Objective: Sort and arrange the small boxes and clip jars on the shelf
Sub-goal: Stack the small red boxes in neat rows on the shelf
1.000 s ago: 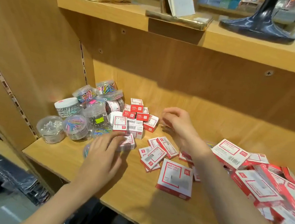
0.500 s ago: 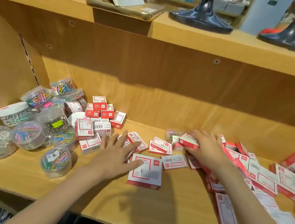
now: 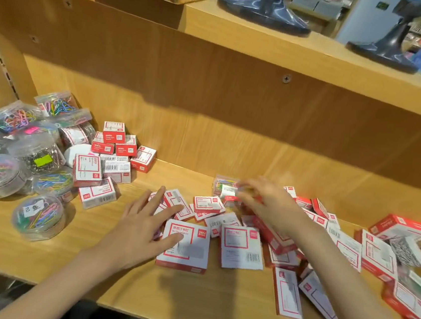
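Clip jars [image 3: 37, 215] held bright clips, grouped left on shelf [image 3: 35, 257]. My left hand [image 3: 141, 225] lay flat on big box [image 3: 186, 245]; right hand [image 3: 269, 205] blurred, grip unclear.

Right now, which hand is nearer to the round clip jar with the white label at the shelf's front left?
Left. The left hand lies flat on the boxes just right of the jar; the right hand is farther right, over the loose pile.

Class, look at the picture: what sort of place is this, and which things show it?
Probably a stationery shop. The wooden shelf holds many identical red-and-white staple boxes, clear jars of coloured paper clips carry handwritten labels, and more stocked shelves show behind.
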`<state>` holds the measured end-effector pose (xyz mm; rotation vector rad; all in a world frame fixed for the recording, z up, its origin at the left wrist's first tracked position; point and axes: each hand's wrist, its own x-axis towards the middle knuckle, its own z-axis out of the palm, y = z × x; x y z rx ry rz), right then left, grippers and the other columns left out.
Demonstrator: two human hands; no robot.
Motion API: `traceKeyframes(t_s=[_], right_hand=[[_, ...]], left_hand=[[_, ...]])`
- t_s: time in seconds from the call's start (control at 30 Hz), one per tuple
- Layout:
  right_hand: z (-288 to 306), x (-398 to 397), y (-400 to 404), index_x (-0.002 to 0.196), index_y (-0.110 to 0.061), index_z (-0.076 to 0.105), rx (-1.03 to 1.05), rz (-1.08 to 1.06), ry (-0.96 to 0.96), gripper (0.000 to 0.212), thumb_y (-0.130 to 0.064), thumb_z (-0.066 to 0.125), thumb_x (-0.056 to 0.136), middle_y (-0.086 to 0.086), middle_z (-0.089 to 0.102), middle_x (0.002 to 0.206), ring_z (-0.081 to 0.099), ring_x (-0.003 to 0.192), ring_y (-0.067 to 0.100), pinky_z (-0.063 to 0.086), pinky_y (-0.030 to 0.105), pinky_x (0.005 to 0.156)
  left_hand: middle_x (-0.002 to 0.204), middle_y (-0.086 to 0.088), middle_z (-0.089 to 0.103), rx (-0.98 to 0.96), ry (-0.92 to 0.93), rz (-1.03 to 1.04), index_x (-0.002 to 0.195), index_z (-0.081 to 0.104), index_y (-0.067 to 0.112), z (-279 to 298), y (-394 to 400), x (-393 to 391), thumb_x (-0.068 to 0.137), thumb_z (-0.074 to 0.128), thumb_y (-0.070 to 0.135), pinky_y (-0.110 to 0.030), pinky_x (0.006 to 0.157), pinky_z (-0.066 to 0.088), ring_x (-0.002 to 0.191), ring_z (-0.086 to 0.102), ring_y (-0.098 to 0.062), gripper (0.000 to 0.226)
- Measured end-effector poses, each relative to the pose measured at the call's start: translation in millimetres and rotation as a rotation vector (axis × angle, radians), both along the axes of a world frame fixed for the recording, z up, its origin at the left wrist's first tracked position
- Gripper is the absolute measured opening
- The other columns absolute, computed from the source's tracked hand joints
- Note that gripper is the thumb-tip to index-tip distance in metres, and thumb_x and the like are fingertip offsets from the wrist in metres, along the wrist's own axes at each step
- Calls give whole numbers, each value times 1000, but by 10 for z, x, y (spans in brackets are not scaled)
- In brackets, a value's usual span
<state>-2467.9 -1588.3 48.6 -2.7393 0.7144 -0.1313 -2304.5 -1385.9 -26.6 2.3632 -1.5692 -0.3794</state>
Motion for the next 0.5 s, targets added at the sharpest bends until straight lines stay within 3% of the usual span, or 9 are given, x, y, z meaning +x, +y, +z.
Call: traceKeyframes(t_s=[0.07,0.13,0.27,0.4,0.5], right_hand=[[-27,257,-108,121,-13,55,18,-79,100,37,-37,44,95,9,60,115,54,107,24,41,31,85],[-117,476,-102,133,-19,45,53,-104,240,44,-41,43,95,11,47,129,48,117,29,38,34,93],[-239,726,16,133,-22,40,26,-186,300,50,-45,50,90,12,32,130,51,108,30,42,36,87],[-304,845,72,126,-19,41,-59,-269,290,52,-44,60,84,10,35,125,55,99,27,48,38,86],[-323,855,115,123,-17,43,-80,-335,220,50,-40,63,83,10,32,128,56,96,29,44,35,77]], left_hand=[[144,16,-22,-5,34,5,140,12,49,1,-36,-33,41,-16,93,-42,114,1,142,-12,-18,112],[145,19,-17,-44,109,-1,142,11,45,-2,-40,-8,45,-5,96,-41,114,2,142,-9,-17,111],[144,23,10,-206,278,76,140,13,39,19,153,65,53,32,92,-38,114,15,140,12,-12,104],[134,8,44,-333,279,208,140,30,22,-20,343,70,61,68,67,-27,100,33,123,38,-10,98],[118,14,51,-378,333,264,135,37,24,-61,409,80,62,78,47,-19,89,35,113,45,-6,87]])
